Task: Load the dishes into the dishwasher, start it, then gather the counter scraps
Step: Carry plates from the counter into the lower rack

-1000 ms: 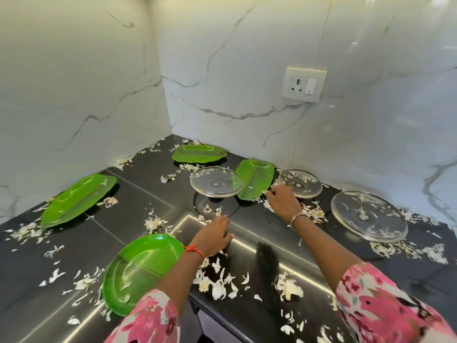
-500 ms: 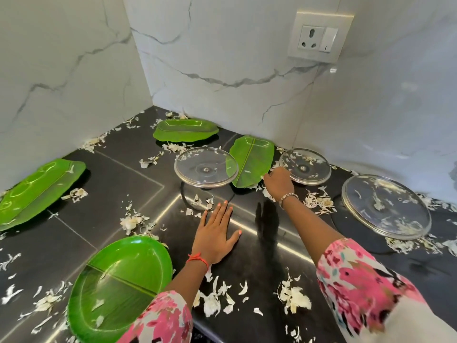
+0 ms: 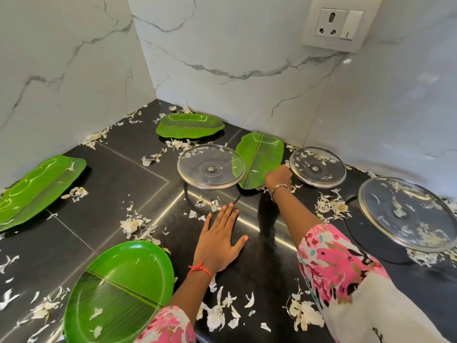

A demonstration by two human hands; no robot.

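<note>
Your left hand (image 3: 220,241) lies flat, fingers straight, on the black worktop (image 3: 111,184) amid white scraps (image 3: 331,206). Your right hand (image 3: 279,177) curls at the near edge of the leaf-shaped plate (image 3: 262,157), far back between two glass lids; whether it grips the plate cannot be told.

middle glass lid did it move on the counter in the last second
No. The middle glass lid still overlaps the left edge of the leaf-shaped plate by the back wall, as before; only the camera came closer.

White socket plate (image 3: 342,21) with switch (image 3: 351,24) on grey-veined marble wall (image 3: 235,58); glossy black counter (image 3: 118,174) below.
</note>
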